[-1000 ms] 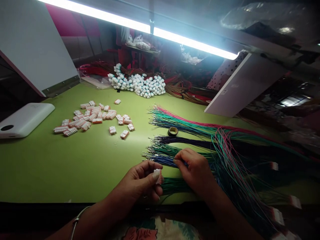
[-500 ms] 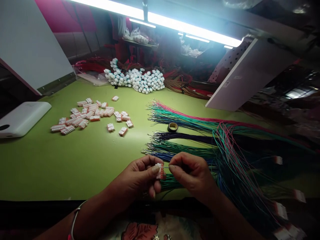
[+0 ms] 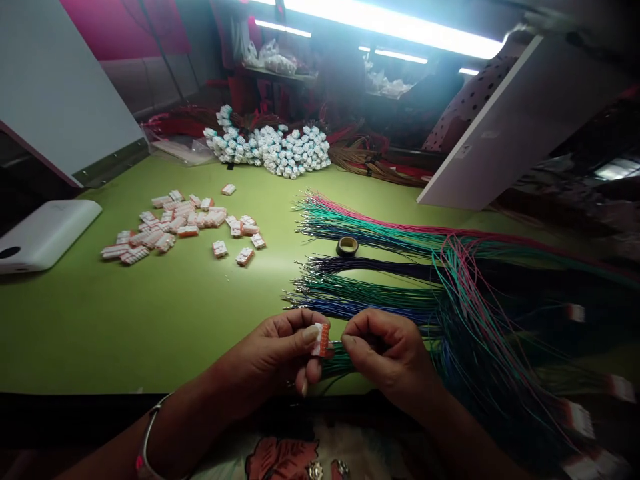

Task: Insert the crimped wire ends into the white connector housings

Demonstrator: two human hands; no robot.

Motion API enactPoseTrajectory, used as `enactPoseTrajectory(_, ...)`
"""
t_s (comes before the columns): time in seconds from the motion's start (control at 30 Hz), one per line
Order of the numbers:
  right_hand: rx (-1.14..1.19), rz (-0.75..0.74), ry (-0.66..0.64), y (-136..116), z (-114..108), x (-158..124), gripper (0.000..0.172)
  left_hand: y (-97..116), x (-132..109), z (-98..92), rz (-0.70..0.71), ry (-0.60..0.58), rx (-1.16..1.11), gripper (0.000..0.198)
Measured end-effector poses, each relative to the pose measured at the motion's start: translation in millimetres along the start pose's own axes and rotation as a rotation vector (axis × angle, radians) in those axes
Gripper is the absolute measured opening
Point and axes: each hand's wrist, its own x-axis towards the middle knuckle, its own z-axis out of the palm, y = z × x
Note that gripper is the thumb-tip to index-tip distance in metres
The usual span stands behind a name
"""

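Small white-and-orange plastic connector housing (image 3: 323, 340) sits pinched in the left hand's (image 3: 275, 357) closed fingertips. The right hand (image 3: 390, 353), pinched shut on 1 thin wire (image 3: 337, 347), meets its face. Beyond the fingers, many loose white-and-orange housings (image 3: 175, 223) and coloured wire bundles (image 3: 380, 293) seem unworked.

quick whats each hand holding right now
Left hand: closed, pinching a white-and-orange connector.
Right hand: pinched shut beside the connector; what it holds cannot be told.
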Motion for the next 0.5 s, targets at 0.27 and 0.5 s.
enactPoseTrajectory(0.27,-0.087,-0.094,0.014,2.2,4.1,-1.4,0.015,0.9,-1.3,0.8,0.009,0.008,0.031,0.01)
enactPoseTrajectory(0.5,-0.13,-0.127,0.071,3.4,11.4,-0.2,0.022,-0.8,-1.0,-1.1,0.015,0.014,0.071,0.013)
